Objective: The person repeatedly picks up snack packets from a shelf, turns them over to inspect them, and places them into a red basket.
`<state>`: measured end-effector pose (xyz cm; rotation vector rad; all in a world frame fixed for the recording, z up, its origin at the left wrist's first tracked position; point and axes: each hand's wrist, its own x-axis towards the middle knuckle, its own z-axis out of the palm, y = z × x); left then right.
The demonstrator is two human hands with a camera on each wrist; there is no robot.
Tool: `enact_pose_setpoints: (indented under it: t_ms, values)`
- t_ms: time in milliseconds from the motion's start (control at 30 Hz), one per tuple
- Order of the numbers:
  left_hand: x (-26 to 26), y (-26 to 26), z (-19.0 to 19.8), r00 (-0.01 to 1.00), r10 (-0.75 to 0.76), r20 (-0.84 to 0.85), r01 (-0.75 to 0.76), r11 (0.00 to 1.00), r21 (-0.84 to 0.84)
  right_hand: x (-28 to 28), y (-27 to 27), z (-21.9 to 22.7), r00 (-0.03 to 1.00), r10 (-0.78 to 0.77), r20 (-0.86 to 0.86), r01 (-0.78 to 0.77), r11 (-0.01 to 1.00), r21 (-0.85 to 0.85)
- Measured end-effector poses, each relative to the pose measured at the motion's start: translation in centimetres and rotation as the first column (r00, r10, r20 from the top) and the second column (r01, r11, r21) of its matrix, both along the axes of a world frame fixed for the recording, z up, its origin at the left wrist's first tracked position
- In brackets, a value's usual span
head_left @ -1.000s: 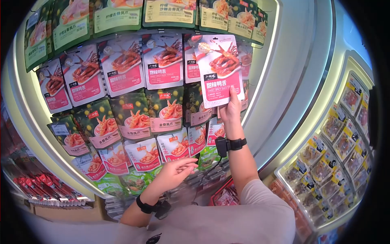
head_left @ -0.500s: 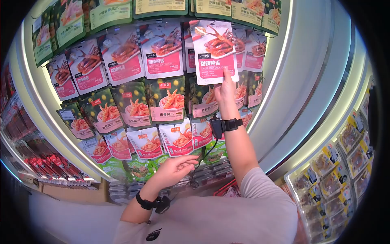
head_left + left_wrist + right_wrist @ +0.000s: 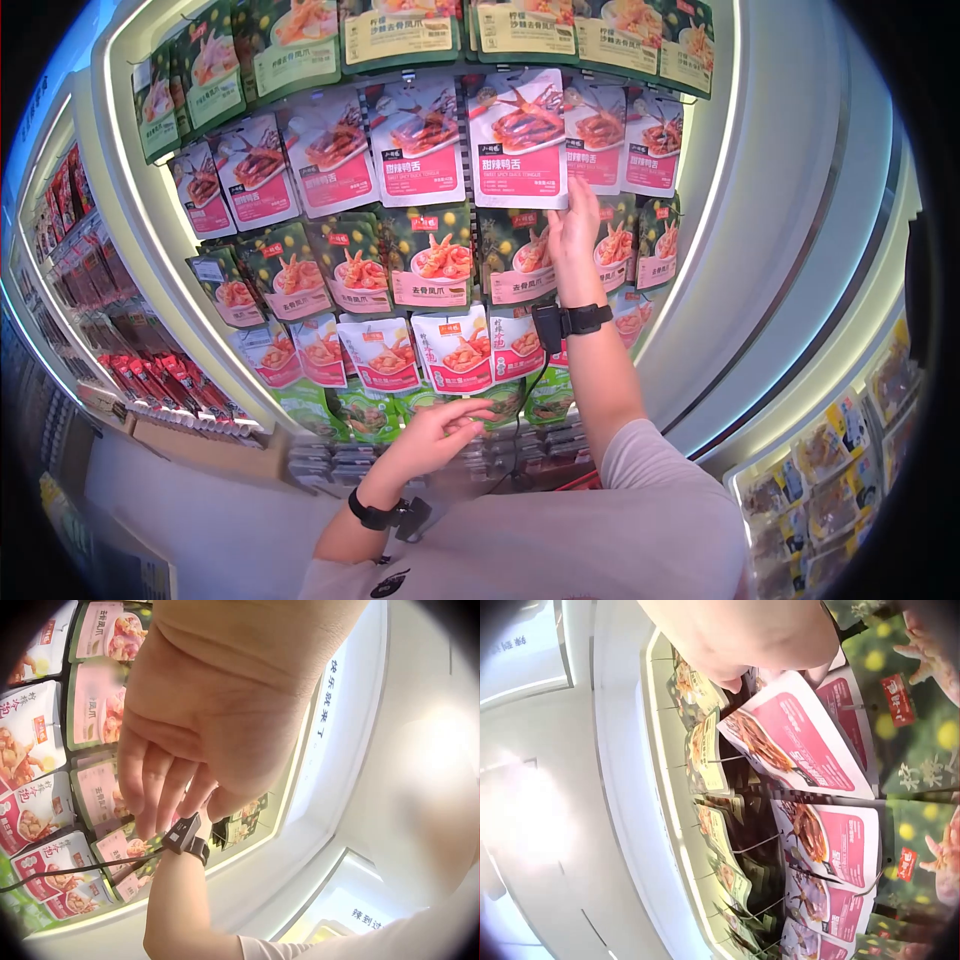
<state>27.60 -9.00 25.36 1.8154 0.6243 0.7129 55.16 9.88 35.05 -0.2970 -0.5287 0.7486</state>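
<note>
A pink-and-white pouch (image 3: 518, 140) stands in the row of matching pouches, in front of its neighbours. At its lower right corner is my right hand (image 3: 575, 232), fingers pointing up and fairly straight, the thumb no longer across the front. In the right wrist view, the hand (image 3: 757, 634) is beside a tilted pink pouch (image 3: 810, 742); its fingertips are partly hidden. Lower down, my left hand (image 3: 432, 440) hangs in front of the rack, holding nothing. The left wrist view shows this hand (image 3: 206, 705) palm on, its fingers loosely bent.
Green pouches (image 3: 440, 255) hang below the pink row, with white-and-red pouches (image 3: 455, 348) under them. Green-and-yellow pouches (image 3: 525, 30) fill the top row. A black cable (image 3: 522, 410) hangs from the right wrist device. Another display (image 3: 820, 470) stands at right.
The pouch has gone from my right hand's grip in front of the rack into line with the pink row. My right thumb has left its front. The left hand stays low; the view has shifted.
</note>
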Motion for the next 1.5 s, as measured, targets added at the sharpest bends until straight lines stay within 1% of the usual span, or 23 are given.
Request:
enact_pose_setpoints:
  t_ms: [67,167,200,233,300,400,467,533,567,700,767,800,867,1067,1167,1200,1267,1300,1333,1400,1433,1467,1500]
  values:
    - [0.1,-0.5,-0.1,0.999,0.02,-0.027,-0.02,1.0,-0.015,1.7,-0.5,0.3,0.979,0.022,0.204,0.003,0.993,-0.119]
    - [0.0,-1.2,0.1,0.997,0.054,-0.063,-0.054,0.999,0.003,4.0,0.0,2.1,0.839,-0.002,0.544,0.135,0.969,-0.205]
    - [0.1,-1.4,0.0,0.996,0.063,-0.062,-0.063,0.998,0.008,4.5,0.9,3.0,0.771,-0.017,0.637,0.194,0.958,-0.209]
    - [0.1,-1.6,-0.1,0.995,0.074,-0.063,-0.075,0.997,-0.016,4.9,1.8,4.0,0.772,-0.014,0.635,0.186,0.961,-0.204]
    - [0.2,-1.9,-0.2,0.993,0.09,-0.072,-0.093,0.995,-0.04,5.3,3.6,6.0,0.592,-0.134,0.794,0.286,0.957,-0.051]
    - [0.4,-2.3,-0.3,0.992,0.092,-0.09,-0.093,0.996,-0.009,4.8,4.6,8.5,0.615,-0.055,0.786,0.24,0.963,-0.12]
    - [0.6,-2.4,-0.5,0.992,0.097,-0.086,-0.098,0.995,-0.006,5.0,5.0,9.4,0.585,-0.073,0.808,0.273,0.956,-0.112]
    - [0.6,-2.5,-0.8,0.991,0.097,-0.088,-0.099,0.995,-0.019,5.9,6.8,9.8,0.445,-0.142,0.884,0.369,0.929,-0.036]
    - [0.6,-2.5,-0.8,0.992,0.092,-0.088,-0.096,0.995,-0.034,6.0,7.1,9.9,0.423,-0.207,0.882,0.398,0.917,0.025]
    - [0.6,-2.6,-0.4,0.99,0.096,-0.103,-0.1,0.994,-0.036,6.7,9.3,10.1,0.361,-0.274,0.891,0.468,0.88,0.08]
    - [0.5,-2.5,-0.2,0.988,0.101,-0.117,-0.105,0.994,-0.029,7.0,10.4,10.1,0.272,-0.334,0.902,0.536,0.832,0.147]
    - [0.5,-2.5,-0.3,0.988,0.103,-0.119,-0.107,0.994,-0.029,7.1,10.8,10.1,0.274,-0.333,0.902,0.534,0.833,0.146]
    - [0.4,-2.2,-0.6,0.99,0.119,-0.08,-0.12,0.993,-0.008,7.2,11.3,10.1,0.175,-0.339,0.924,0.617,0.769,0.166]
    - [0.3,-1.6,-0.6,0.987,0.122,-0.1,-0.123,0.992,-0.002,6.5,11.8,10.1,0.12,-0.346,0.93,0.706,0.689,0.165]
    - [0.5,-1.3,-0.8,0.983,0.115,-0.142,-0.122,0.992,-0.037,6.7,12.1,9.5,0.203,-0.39,0.898,0.708,0.692,0.14]
    - [0.5,-1.2,-1.0,0.982,0.107,-0.153,-0.114,0.993,-0.04,6.1,10.6,9.4,0.21,-0.388,0.897,0.715,0.687,0.129]
    - [0.7,-0.9,-1.6,0.991,0.093,-0.095,-0.101,0.992,-0.075,5.4,6.8,9.0,0.276,-0.524,0.806,0.742,0.649,0.168]
    - [0.9,-0.7,-1.9,0.99,0.079,-0.114,-0.089,0.993,-0.08,5.7,5.2,8.2,0.26,-0.54,0.8,0.729,0.653,0.204]
    - [1.1,-0.5,-2.3,0.991,0.08,-0.104,-0.091,0.991,-0.101,5.4,2.1,7.4,0.36,-0.521,0.774,0.659,0.729,0.184]
    - [1.4,0.1,-3.3,0.989,0.065,-0.13,-0.083,0.987,-0.138,5.4,-4.2,4.0,0.566,-0.416,0.712,0.487,0.866,0.118]
    - [1.6,0.6,-3.9,0.99,0.071,-0.118,-0.094,0.974,-0.205,6.2,-7.1,1.6,0.589,-0.34,0.733,0.431,0.899,0.07]
    - [1.9,1.3,-4.8,0.991,0.075,-0.115,-0.104,0.957,-0.271,7.4,-8.5,-2.4,0.749,-0.221,0.625,0.265,0.964,0.024]
    - [1.9,2.1,-6.1,0.992,0.079,-0.101,-0.11,0.926,-0.362,8.8,-10.7,-6.4,0.777,-0.081,0.624,0.197,0.973,-0.12]
